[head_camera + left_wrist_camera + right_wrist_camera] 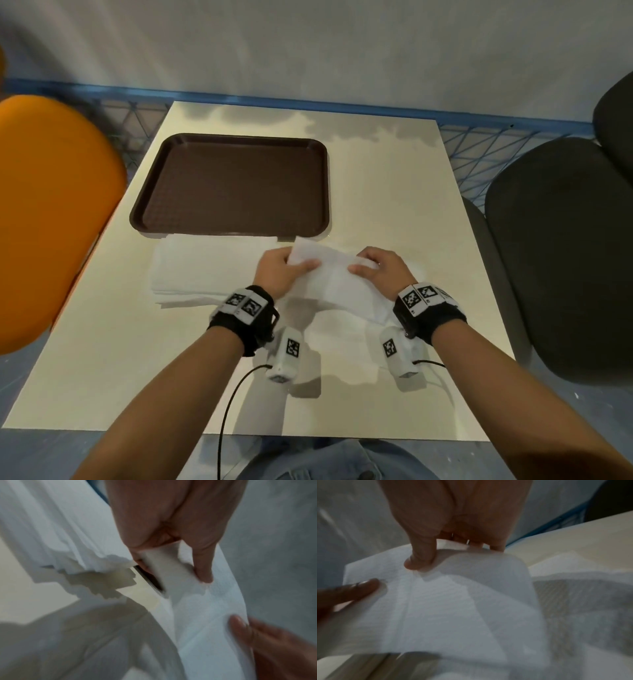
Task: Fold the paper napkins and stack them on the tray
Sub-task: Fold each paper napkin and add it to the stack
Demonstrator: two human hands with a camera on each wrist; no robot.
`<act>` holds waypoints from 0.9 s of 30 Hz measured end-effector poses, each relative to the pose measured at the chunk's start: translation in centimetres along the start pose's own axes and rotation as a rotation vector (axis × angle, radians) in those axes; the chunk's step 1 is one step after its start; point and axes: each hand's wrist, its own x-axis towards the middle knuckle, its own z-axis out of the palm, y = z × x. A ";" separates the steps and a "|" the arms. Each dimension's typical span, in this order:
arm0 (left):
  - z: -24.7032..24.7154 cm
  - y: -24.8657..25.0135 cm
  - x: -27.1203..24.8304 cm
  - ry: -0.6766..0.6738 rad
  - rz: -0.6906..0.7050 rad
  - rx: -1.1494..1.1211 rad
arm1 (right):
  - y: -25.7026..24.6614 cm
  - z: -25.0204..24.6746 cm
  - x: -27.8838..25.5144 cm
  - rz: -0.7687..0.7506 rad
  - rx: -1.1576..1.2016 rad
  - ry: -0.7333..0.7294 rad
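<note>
I have one white paper napkin [337, 279] lifted off the cream-coloured table [394, 192], stretched between my two hands just nearer me than the tray. My left hand [279, 272] pinches the napkin's left end, thumb lying on top of the sheet and fingers curled beneath it; the left wrist view shows that thumb [203, 566] pressing into the paper where it bends over the fingers. My right hand [383, 269] grips the right end the same way, thumb on the upper face and fingers tucked behind; from the right wrist view the thumb [419, 559] sits on the paper, whose edge curls over beside it, with my other hand's fingertip visible at the left. A crease line runs across the sheet between the two hands, and the nearer part of the napkin sags toward the table.

The stack of unfolded white paper napkins [202, 270] lies flat on the table to the left of my hands, its far edge touching or just beside the near rim of the dark brown rectangular plastic tray [233, 186]. The tray sits on the far left part of the table and holds nothing.

An orange chair [51, 212] stands off the table's left side and a black chair [561, 253] off its right.
</note>
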 end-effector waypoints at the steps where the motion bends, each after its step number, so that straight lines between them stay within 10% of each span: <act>1: -0.9 0.3 0.0 0.040 -0.016 -0.063 | 0.2 0.0 0.3 0.018 -0.008 0.060; 11: -12.0 -4.8 0.6 0.416 -0.179 -0.044 | 5.7 -0.8 -0.2 0.676 -0.516 0.285; 23: -11.7 -6.6 2.5 0.565 -0.237 0.499 | 5.4 0.3 0.3 0.572 -0.433 0.282; 27: -9.4 -3.7 2.1 0.696 0.016 0.641 | 5.2 0.0 -0.3 0.511 -0.489 0.318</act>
